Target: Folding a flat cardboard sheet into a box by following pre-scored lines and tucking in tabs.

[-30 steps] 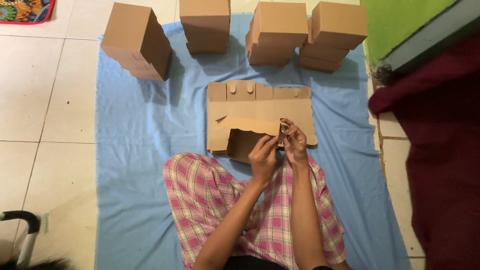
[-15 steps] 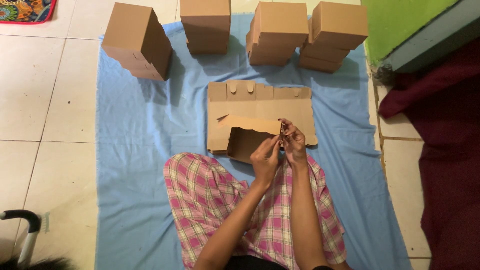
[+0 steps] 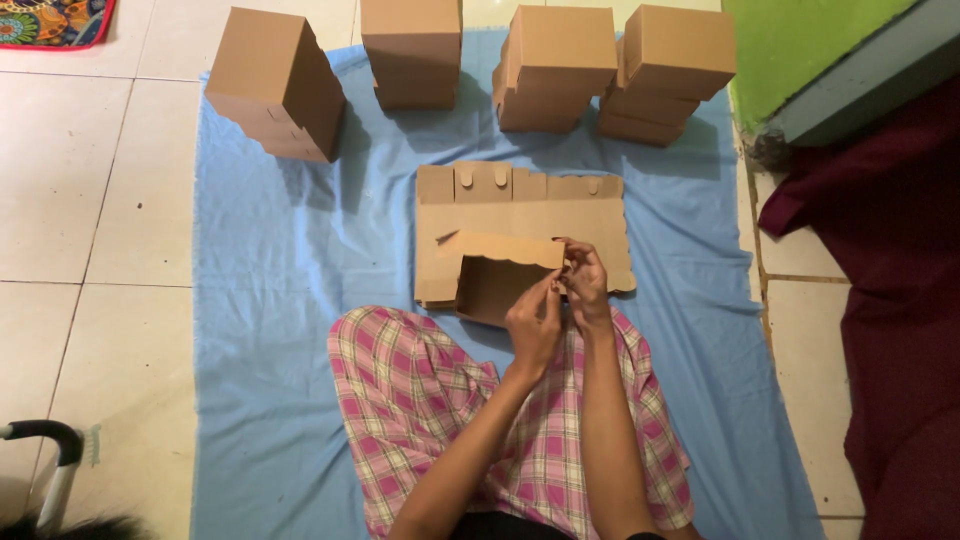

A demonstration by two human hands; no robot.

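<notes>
Both hands pinch the right corner of a half-folded cardboard box (image 3: 500,282): the left hand (image 3: 533,322) grips its side wall, and the right hand (image 3: 583,283) seems to close on a small flap. Hold the wall square while pressing. Beyond the fingers lies a flat blank (image 3: 520,205), then four stacks of plain brown boxes (image 3: 560,65).

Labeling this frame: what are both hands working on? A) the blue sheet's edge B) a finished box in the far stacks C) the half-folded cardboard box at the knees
C: both the left hand and right hand pinch the right corner of the half-folded cardboard box; the stacks of finished boxes stand apart, untouched.
</notes>
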